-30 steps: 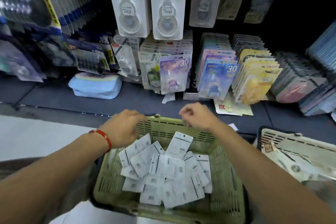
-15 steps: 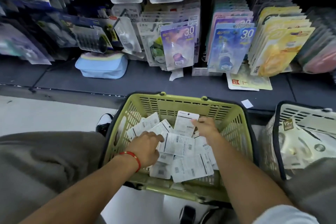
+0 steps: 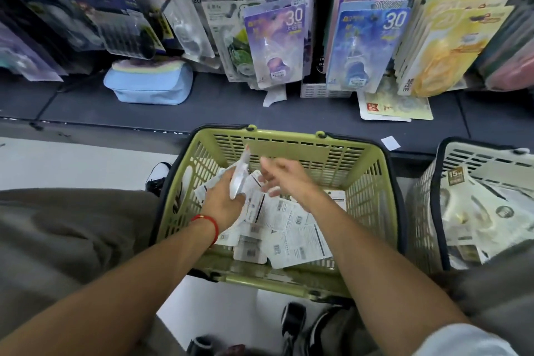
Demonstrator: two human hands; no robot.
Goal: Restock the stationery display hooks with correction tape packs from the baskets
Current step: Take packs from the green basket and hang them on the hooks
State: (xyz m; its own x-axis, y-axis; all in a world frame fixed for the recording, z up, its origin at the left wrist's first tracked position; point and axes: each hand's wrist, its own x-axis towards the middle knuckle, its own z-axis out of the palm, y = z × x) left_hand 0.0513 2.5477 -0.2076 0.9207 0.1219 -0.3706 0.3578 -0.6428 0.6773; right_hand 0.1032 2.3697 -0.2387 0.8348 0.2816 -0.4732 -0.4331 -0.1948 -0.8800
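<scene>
L hand [image 3: 224, 202] grips pack [image 3: 239, 179] upright over green basket [image 3: 372, 182]; R hand [image 3: 284, 175] beside it, fingers loose.

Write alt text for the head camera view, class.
A left hand holds a white carded pack upright above a green slotted plastic basket of similar packs; the open right hand reaches toward it. Packaged stationery hangs behind.

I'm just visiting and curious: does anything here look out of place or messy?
Yes. A yellow card pack lies flat on the dark shelf instead of hanging, and a small white paper slip lies loose nearby.
</scene>
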